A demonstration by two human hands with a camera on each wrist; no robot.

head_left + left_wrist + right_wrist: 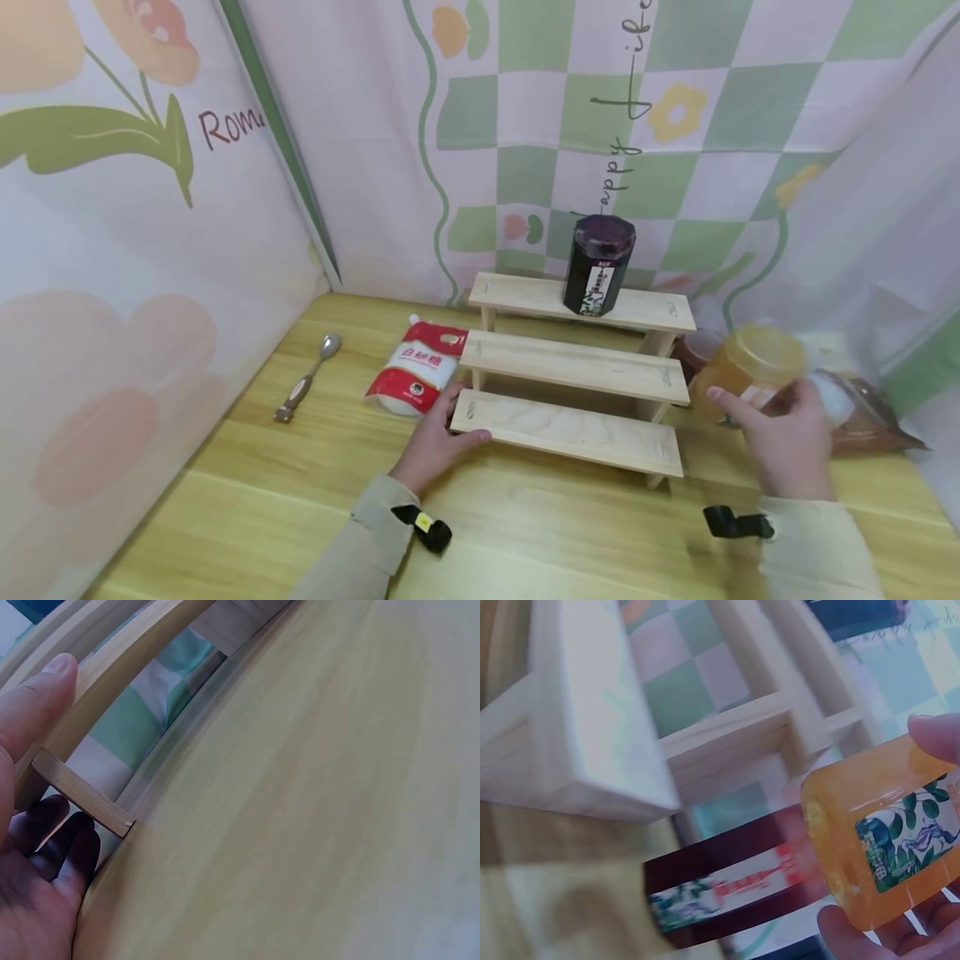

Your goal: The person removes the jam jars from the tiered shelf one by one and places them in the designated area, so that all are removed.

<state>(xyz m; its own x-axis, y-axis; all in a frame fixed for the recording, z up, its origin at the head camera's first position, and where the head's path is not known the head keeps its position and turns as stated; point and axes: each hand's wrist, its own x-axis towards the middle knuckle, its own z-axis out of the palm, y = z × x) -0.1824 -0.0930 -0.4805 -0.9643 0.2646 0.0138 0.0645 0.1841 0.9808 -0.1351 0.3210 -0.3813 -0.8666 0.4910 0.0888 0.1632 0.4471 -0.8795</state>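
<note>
A three-step wooden display rack (pixel 573 361) stands on the wooden table. My left hand (pixel 429 450) grips the left end of its lowest step, thumb on top, fingers beneath beside the leg in the left wrist view. To the right of the rack, my right hand (pixel 795 442) holds a jar of orange-yellow contents, perhaps jam or honey (pixel 885 817), between thumb and fingers, above the table. A dark purple jar (pixel 597 267) sits upright on the top step. Behind the held jar stands a dark red jar (pixel 727 877), mostly hidden in the head view.
Left of the rack lies a red-and-white bag of white sugar (pixel 417 367). Farther left is a metal spoon (pixel 306 383). At the right rests a brown see-through bag (pixel 870 421). Patterned curtains (pixel 540 183) hang close behind the rack.
</note>
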